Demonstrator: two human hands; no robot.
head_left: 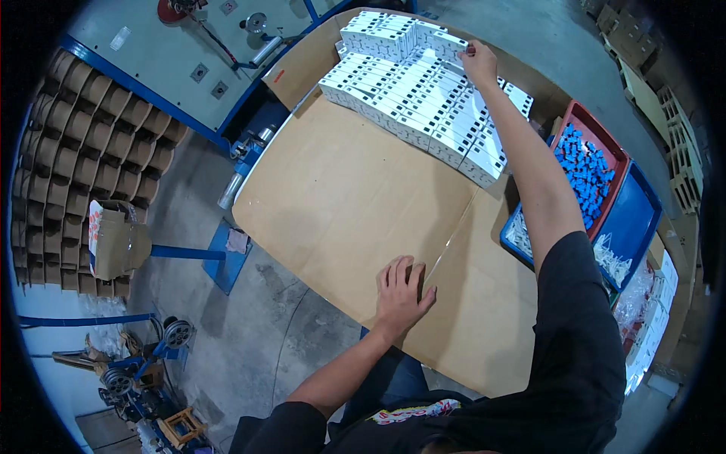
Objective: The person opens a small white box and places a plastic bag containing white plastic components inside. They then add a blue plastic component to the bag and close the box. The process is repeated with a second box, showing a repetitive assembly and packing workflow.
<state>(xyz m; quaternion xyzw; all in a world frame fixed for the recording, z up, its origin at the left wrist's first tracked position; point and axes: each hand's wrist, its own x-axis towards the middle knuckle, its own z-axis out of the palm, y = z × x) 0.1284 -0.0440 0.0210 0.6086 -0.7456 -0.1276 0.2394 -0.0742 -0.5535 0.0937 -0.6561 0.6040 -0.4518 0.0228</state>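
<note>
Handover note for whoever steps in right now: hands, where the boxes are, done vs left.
Left hand: flat, palm down on the cardboard sheet, near its front edge, holding nothing.
Right hand: arm stretched out, fingers pinching a small white box on top of the far stack.
White boxes: packed in rows at the far end of the sheet, partly two layers high.
Red tray of small blue parts to the right, on a blue tray.
Done: rows mostly laid. Left: near part of the sheet is bare.
</note>
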